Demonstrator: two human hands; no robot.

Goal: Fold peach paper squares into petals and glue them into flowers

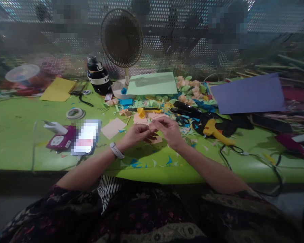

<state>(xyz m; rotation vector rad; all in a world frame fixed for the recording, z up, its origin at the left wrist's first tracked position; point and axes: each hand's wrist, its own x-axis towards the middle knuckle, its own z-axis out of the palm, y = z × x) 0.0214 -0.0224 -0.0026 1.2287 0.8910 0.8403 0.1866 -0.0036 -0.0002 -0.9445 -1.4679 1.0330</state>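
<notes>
Over the middle of the green table [22, 135], my two hands meet with their fingertips close together. My left hand [139, 133] is closed in a pinch, and a white watch band circles that wrist. From the other side my right hand [168, 130] pinches at the same spot. Whatever lies between the fingers is small and mostly hidden; its colour blends with the skin. Under and behind the hands are peach paper pieces [155, 139] and a small yellow folded paper [141, 113]. A square peach sheet [114, 128] lies left of my left hand.
A yellow glue gun [218, 132] with a cord lies at right, near black-handled scissors [182, 120]. Purple paper [249, 93] covers clutter behind. At left are a lit phone [86, 136], tape roll [75, 113] and bottle [99, 76]. A fan [122, 38] stands behind.
</notes>
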